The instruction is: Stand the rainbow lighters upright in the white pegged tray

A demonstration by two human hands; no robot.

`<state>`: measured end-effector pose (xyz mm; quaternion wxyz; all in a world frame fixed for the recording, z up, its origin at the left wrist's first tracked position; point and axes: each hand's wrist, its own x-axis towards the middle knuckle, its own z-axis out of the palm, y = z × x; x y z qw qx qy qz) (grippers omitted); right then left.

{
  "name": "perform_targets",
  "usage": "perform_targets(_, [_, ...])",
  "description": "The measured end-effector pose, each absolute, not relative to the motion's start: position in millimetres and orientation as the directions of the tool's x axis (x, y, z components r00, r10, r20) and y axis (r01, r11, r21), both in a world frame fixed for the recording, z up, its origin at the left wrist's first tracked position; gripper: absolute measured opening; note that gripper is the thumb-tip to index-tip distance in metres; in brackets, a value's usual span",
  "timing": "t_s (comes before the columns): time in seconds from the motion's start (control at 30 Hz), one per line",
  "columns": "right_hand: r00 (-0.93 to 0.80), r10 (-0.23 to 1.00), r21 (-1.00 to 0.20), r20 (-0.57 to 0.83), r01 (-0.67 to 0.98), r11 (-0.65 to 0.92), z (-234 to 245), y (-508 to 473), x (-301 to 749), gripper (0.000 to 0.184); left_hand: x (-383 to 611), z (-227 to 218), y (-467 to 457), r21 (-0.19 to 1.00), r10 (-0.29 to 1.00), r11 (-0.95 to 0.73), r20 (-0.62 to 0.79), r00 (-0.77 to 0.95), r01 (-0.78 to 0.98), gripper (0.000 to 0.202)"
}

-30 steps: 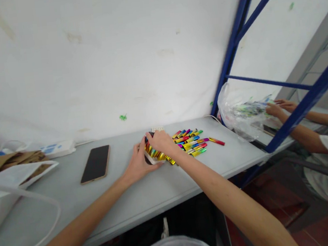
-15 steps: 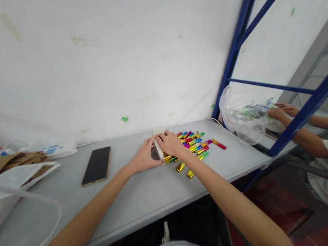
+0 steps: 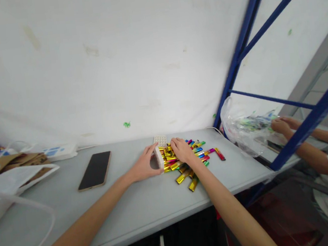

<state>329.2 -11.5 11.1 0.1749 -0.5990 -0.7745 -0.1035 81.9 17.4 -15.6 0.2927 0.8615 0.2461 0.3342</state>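
The foil tubes (image 3: 186,162) are lying in a loose heap on the desk (image 3: 150,204), most with their long axes running left to right. The right hand (image 3: 182,151) is resting flat and spread on top of the heap, gripping nothing. The left hand (image 3: 144,166) is sitting just left of the heap, curled around a white tray (image 3: 159,152) standing on edge against the tubes. A phone (image 3: 95,170) is lying well left of the heap; a bag (image 3: 243,125) is sitting to its right, with another person's hands (image 3: 280,124) at it.
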Motion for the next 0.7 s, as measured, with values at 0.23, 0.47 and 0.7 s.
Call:
perform_targets(0.23, [-0.098, 0.885, -0.246, 0.456, 0.942, 0.23, -3, -12, 354, 0.035, 80, -16, 18, 0.644, 0.623, -0.718, 0.425, 0.656, 0.264, 0.117])
perform_targets(0.47, [-0.086, 0.89, -0.303, 0.448, 0.922, 0.241, -3, -8, 362, 0.034, 79, -19, 18, 0.652, 0.612, -0.72, 0.432, 0.662, 0.24, 0.117])
perform_targets(0.7, [-0.059, 0.925, -0.356, 0.374, 0.912, 0.202, 11, -15, 360, 0.03, 79, -17, 16, 0.666, 0.615, -0.709, 0.421, 0.667, 0.234, 0.117])
